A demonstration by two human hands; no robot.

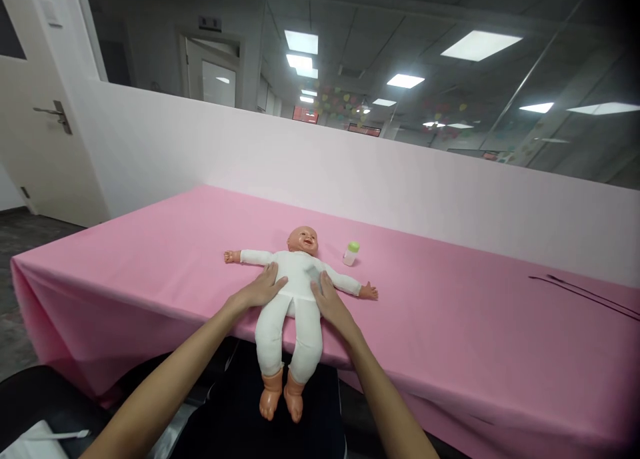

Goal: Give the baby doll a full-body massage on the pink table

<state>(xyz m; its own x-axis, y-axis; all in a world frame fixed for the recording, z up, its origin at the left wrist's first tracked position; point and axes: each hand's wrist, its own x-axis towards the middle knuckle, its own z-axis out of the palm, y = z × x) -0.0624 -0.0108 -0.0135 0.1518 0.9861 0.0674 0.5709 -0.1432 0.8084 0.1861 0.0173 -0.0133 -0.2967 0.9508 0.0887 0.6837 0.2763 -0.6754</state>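
A baby doll [295,279] in a white cloth body lies on its back on the pink-covered table [450,339]. Its arms are spread, and its lower legs hang over the front edge. My left hand [261,287] rests against one side of its torso, fingers stretched and thumb on the belly. On the other side lies my right hand [331,300], fingers extended along the torso below the doll's arm. A small pale grey patch [313,271] shows on the chest by my right fingertips; I cannot make out what it is.
A small clear bottle with a green cap [351,254] stands beyond the doll's outstretched arm. Two thin dark rods or cords [585,292] lie at the far right. A white wall with glass above it borders the table's back; a door [47,126] is at left.
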